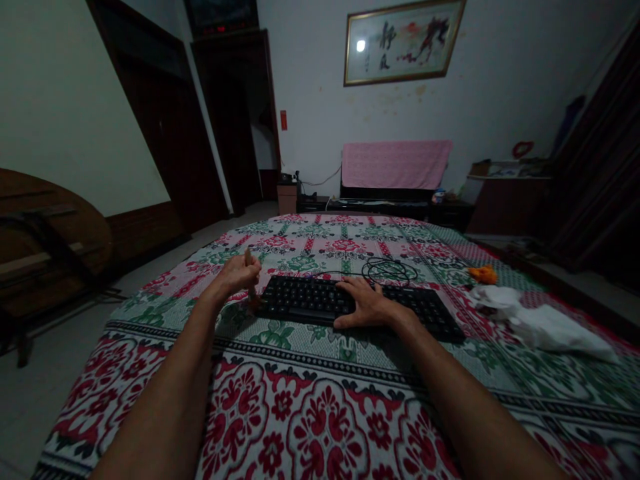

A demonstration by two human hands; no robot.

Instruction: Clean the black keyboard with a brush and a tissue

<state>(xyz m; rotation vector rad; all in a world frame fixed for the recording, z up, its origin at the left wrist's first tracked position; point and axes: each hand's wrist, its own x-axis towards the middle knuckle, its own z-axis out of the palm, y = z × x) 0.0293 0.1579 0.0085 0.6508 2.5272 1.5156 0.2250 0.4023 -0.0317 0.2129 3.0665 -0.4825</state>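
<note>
A black keyboard (305, 300) lies on the patterned bedspread in front of me. My left hand (239, 275) is closed around the upright handle of a small brush (254, 303). The brush's dark bristle end points down at the keyboard's left end; whether it touches the keys I cannot tell. Across the middle-right keys rests my right hand (369, 305), fingers stretched leftward near the far edge and thumb apart by the near edge. It covers part of the keys. Behind the keyboard lies its coiled black cable (389, 269).
On the right of the bedspread (325, 413) are a white crumpled bag or cloth (555, 327) and a small orange item (483, 274). Beyond the bed stands a low cabinet with a pink cloth (397, 165) over something. A round wooden tabletop (55, 233) leans at the left.
</note>
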